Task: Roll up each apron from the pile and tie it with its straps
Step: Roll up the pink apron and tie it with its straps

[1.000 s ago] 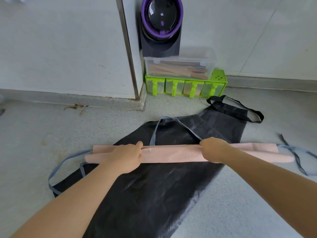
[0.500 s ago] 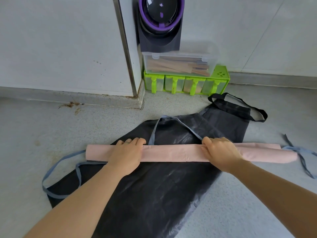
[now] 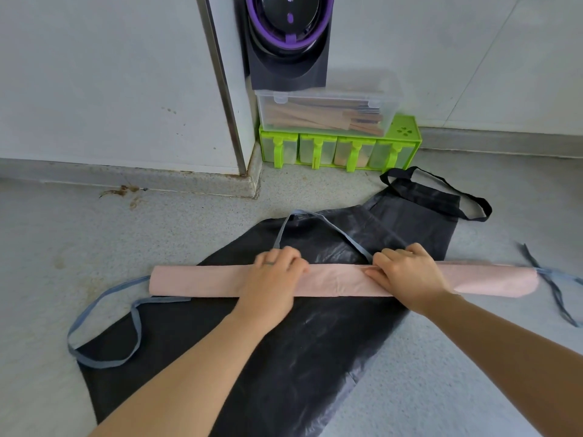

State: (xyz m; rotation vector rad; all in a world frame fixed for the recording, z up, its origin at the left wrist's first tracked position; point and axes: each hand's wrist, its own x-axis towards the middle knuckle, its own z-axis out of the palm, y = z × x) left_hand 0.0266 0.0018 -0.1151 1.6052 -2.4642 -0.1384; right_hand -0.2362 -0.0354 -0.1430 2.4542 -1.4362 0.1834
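Pink apron roll (image 3: 340, 280), judged soft, light, apt to unroll; left hand (image 3: 271, 279) and right hand (image 3: 407, 275) each curled over its middle, best hold there

A rolled pink apron (image 3: 202, 280) is being gripped by the left hand (image 3: 271, 287) and the right hand (image 3: 410, 279) across a black apron (image 3: 303, 357) on the floor (image 3: 94, 234).

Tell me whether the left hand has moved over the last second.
Yes. The left hand slid rightward along the pink roll, up to where the blue neck strap meets it.
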